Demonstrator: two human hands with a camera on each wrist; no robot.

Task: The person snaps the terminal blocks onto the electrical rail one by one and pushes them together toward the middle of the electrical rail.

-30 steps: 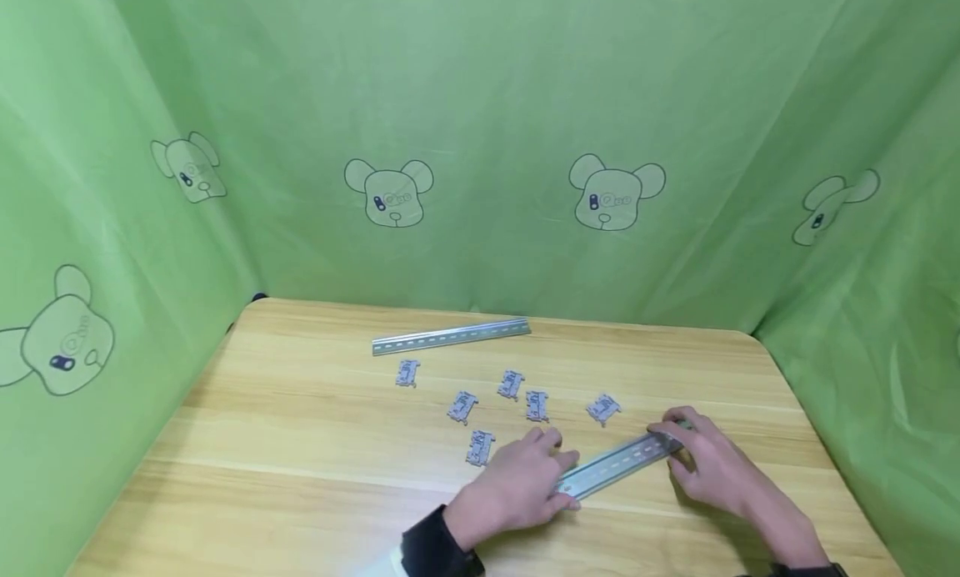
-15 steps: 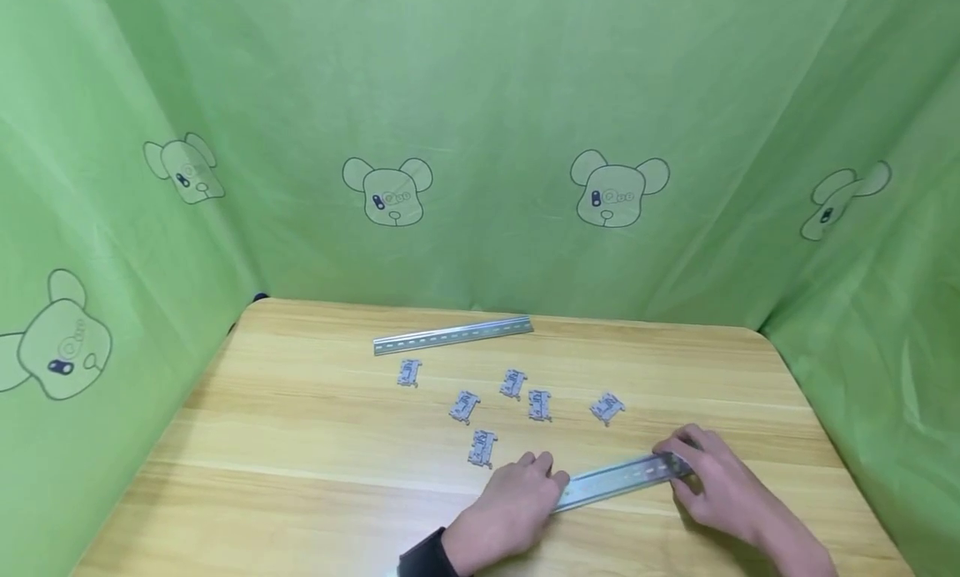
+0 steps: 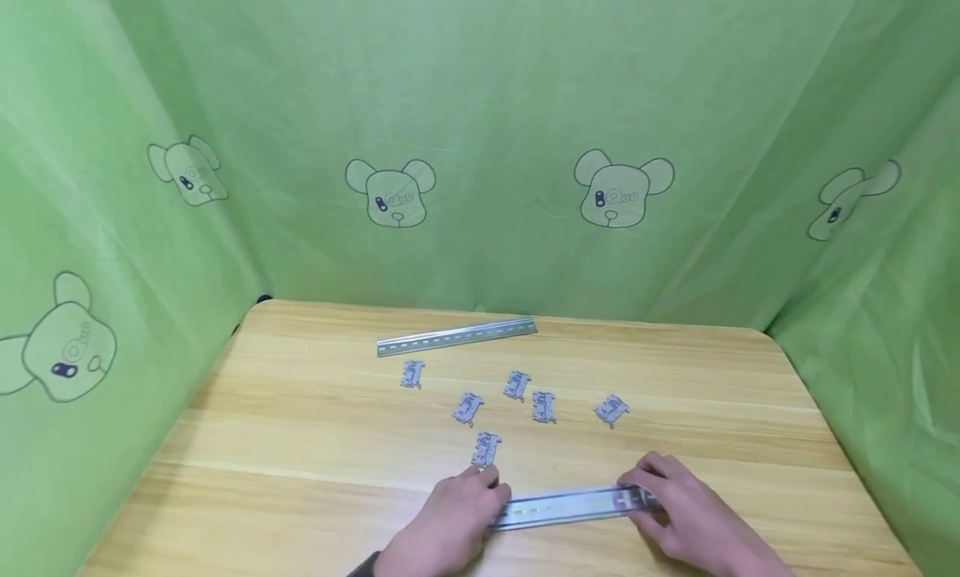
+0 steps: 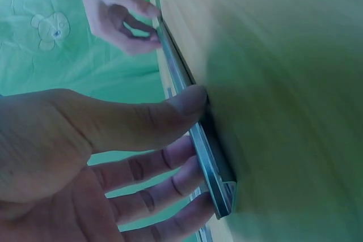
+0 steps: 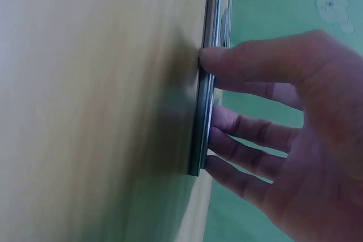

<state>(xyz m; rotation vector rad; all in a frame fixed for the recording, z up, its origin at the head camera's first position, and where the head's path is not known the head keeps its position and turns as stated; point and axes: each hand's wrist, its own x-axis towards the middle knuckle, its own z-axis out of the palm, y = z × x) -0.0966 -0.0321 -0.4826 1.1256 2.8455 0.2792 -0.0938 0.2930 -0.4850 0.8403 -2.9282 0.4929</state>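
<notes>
A slotted metal DIN rail [image 3: 562, 507] lies near the front of the table, almost level from left to right. My left hand [image 3: 453, 519] grips its left end; in the left wrist view the thumb is on the near edge and the fingers are on the far edge. At the other end, my right hand [image 3: 690, 510] pinches the rail between thumb and fingers, as the right wrist view also shows. Just beyond my left fingertips sits a grey terminal block [image 3: 486, 449]. Parts of both rail ends are hidden by the hands in the head view.
Several more grey terminal blocks [image 3: 543, 407] lie scattered across the middle of the wooden table [image 3: 262, 444]. A second DIN rail [image 3: 456, 336] rests near the back edge. Green cloth [image 3: 480, 252] hangs behind the table and along both sides.
Both hands have brought the DIN rail left and toward the front edge. It has turned from a slant to nearly level. The terminal blocks and the second rail stay put.
</notes>
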